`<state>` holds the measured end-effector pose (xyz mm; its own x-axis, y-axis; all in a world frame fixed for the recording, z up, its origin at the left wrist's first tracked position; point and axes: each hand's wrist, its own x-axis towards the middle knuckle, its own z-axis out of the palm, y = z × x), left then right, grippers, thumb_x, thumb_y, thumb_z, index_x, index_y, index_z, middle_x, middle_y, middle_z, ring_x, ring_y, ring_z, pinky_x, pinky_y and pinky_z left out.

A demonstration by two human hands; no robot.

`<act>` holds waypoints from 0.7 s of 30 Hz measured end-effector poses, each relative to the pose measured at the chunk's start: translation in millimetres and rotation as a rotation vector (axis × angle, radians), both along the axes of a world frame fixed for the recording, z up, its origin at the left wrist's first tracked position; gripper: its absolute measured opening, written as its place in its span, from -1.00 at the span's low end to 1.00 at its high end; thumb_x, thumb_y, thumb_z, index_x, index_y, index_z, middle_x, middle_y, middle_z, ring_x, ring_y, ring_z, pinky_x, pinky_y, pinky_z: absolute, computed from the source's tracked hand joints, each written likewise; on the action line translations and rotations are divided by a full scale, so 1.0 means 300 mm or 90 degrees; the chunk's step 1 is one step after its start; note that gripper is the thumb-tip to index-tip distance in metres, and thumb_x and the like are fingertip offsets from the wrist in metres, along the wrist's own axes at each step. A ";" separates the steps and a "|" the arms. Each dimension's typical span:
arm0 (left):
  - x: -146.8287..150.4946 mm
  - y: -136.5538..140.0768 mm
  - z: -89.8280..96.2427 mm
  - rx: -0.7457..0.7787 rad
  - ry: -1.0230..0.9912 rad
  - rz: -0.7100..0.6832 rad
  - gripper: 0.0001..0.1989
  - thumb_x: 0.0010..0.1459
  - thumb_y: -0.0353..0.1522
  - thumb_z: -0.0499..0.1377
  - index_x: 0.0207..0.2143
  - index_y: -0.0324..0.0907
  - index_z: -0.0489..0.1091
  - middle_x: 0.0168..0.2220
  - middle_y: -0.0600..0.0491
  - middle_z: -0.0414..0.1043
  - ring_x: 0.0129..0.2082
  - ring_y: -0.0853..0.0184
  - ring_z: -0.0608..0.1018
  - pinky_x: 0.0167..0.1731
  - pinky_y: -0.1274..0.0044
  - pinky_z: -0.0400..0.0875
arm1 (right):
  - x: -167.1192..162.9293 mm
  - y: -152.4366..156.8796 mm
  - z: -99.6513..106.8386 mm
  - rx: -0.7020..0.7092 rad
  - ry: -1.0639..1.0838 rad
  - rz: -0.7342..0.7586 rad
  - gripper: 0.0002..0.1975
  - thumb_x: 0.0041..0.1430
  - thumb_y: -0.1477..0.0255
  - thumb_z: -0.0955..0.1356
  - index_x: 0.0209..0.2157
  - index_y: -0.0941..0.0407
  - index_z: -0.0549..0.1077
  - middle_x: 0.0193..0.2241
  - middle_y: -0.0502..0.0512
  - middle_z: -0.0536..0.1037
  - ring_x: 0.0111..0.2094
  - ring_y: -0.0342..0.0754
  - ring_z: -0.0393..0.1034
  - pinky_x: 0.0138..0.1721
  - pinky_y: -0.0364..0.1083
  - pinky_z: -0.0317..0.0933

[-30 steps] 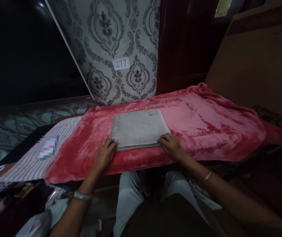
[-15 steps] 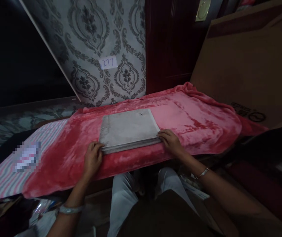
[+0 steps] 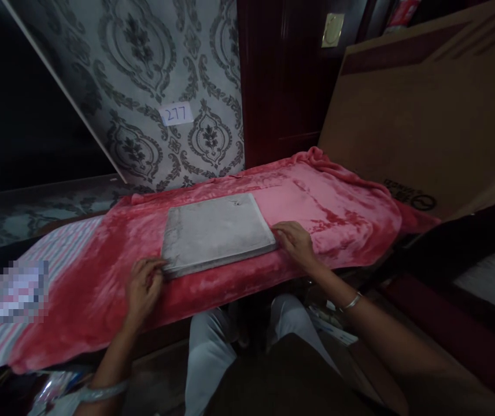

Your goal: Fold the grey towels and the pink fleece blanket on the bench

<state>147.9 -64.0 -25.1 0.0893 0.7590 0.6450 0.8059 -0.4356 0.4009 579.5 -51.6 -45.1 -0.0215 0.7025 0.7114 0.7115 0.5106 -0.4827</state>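
Observation:
A flat grey rectangular item [image 3: 217, 231] with a pale right border and a layered near edge lies on the pink blanket [image 3: 121, 277]. It looks like folded cloth, though I cannot be sure. At its near left corner is my left hand [image 3: 144, 289], fingers loosely bent and apart, the tips beside or just touching the corner. My right hand [image 3: 297, 242] hovers by the near right corner, its fingers reaching toward the side edge; its thumb is mostly hidden. Neither hand visibly grips anything.
Striped cloth [image 3: 71, 242] covers the blanket's left end. Behind stand a patterned wall [image 3: 143, 75] with a "277" label [image 3: 177, 114], a dark red door [image 3: 282, 81] and a large cardboard sheet [image 3: 421, 110] at the right. A dark panel [image 3: 22, 104] fills the upper left.
The item's near edge, held by both hands before, now lies flatter. My fingers have loosened and moved slightly outward from the corners. The whole view has shifted a little.

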 end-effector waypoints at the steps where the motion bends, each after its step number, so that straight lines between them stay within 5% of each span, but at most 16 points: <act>1: 0.014 0.011 0.023 0.011 0.011 0.003 -0.71 0.19 -0.29 0.02 -0.22 -0.06 0.53 -0.20 -0.04 0.54 -0.11 0.14 0.54 -0.03 0.27 0.47 | -0.024 0.007 0.022 -0.005 -0.029 0.016 -0.64 0.43 0.31 0.18 -0.05 0.04 0.57 -0.11 0.17 0.62 -0.02 0.04 0.46 0.06 0.08 0.35; 4: 0.078 0.052 0.079 0.004 0.090 0.000 -0.61 0.26 -0.26 -0.04 -0.03 -0.12 0.50 0.00 -0.11 0.53 0.06 0.09 0.51 0.13 0.20 0.38 | -0.114 0.033 0.062 -0.048 -0.146 0.040 -0.58 0.43 0.29 0.19 0.18 0.10 0.45 0.16 0.23 0.48 0.21 0.06 0.32 0.24 0.10 0.20; 7: 0.140 0.082 0.059 -0.063 0.199 0.021 -0.50 0.27 -0.20 -0.01 0.17 -0.21 0.38 0.26 -0.22 0.33 0.29 -0.01 0.33 0.27 0.09 0.20 | -0.177 0.051 0.034 -0.121 -0.247 0.010 -0.46 0.39 0.25 0.25 0.30 0.17 0.32 0.33 0.28 0.26 0.36 0.18 0.09 0.34 0.22 0.01; 13: 0.159 0.067 -0.098 -0.151 0.237 0.055 -0.45 0.31 -0.18 0.00 0.26 -0.24 0.30 0.37 -0.26 0.16 0.38 -0.01 0.20 0.27 0.08 0.23 | -0.167 0.061 -0.104 -0.179 -0.255 -0.005 -0.46 0.41 0.26 0.19 0.32 0.18 0.29 0.33 0.27 0.26 0.38 0.16 0.07 0.29 0.24 0.09; 21: 0.156 0.040 -0.100 -0.145 0.219 0.058 -0.42 0.33 -0.15 -0.01 0.29 -0.24 0.28 0.39 -0.22 0.12 0.40 -0.01 0.16 0.32 0.12 0.17 | -0.168 0.064 -0.128 -0.144 -0.231 0.000 -0.46 0.42 0.27 0.16 0.31 0.21 0.30 0.32 0.30 0.28 0.37 0.16 0.08 0.29 0.23 0.09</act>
<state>194.7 -51.9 -55.0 0.1958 0.8936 0.4040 0.9411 -0.2871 0.1788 529.2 -32.3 -83.6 -0.2418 0.8400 0.4857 0.8556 0.4207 -0.3017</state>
